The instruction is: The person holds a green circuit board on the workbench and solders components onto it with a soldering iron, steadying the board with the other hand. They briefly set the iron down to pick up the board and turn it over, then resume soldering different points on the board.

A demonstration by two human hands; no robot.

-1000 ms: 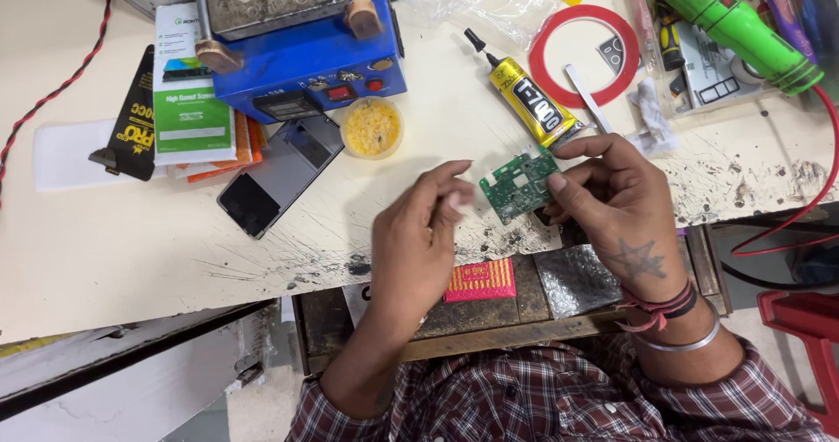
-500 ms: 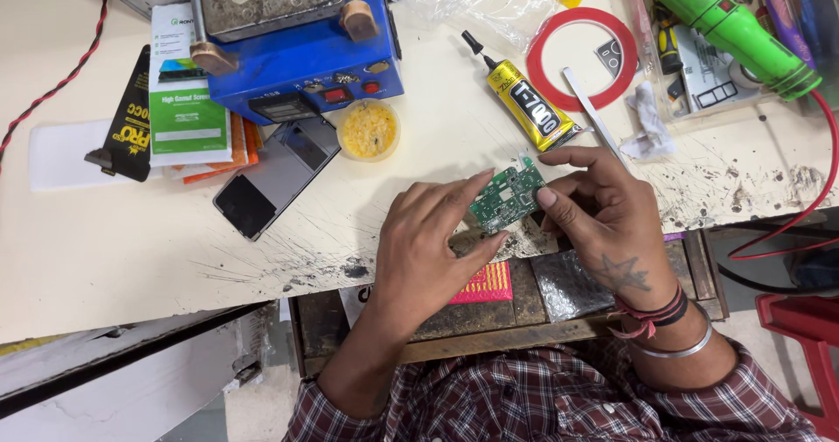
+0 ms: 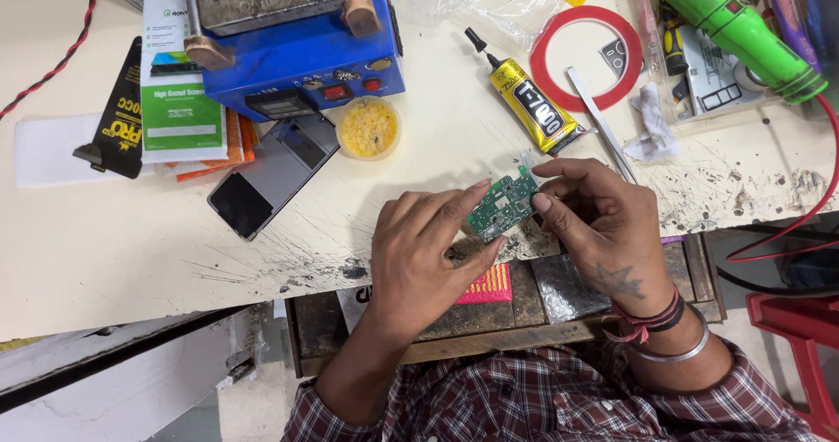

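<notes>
A small green circuit board (image 3: 502, 206) is held between both hands just above the bench's (image 3: 131, 258) near edge, tilted with one corner raised toward the far side. It is pinched by the left hand (image 3: 419, 258) between forefinger and thumb at its left and lower edges, and by the right hand (image 3: 603, 219) between fingertips at its right edge, the other fingers being curled in. Below the hands, a pink ridged pad (image 3: 489, 285) is seen lying in an open drawer (image 3: 524, 302) under the near edge. A yellow-and-black glue tube (image 3: 529, 101) is laid just beyond the board. A black phone (image 3: 271, 175) lies toward the left of the bench, beside a round tub of yellow paste (image 3: 368, 127) and a blue heating machine (image 3: 297, 48) at the far edge.
</notes>
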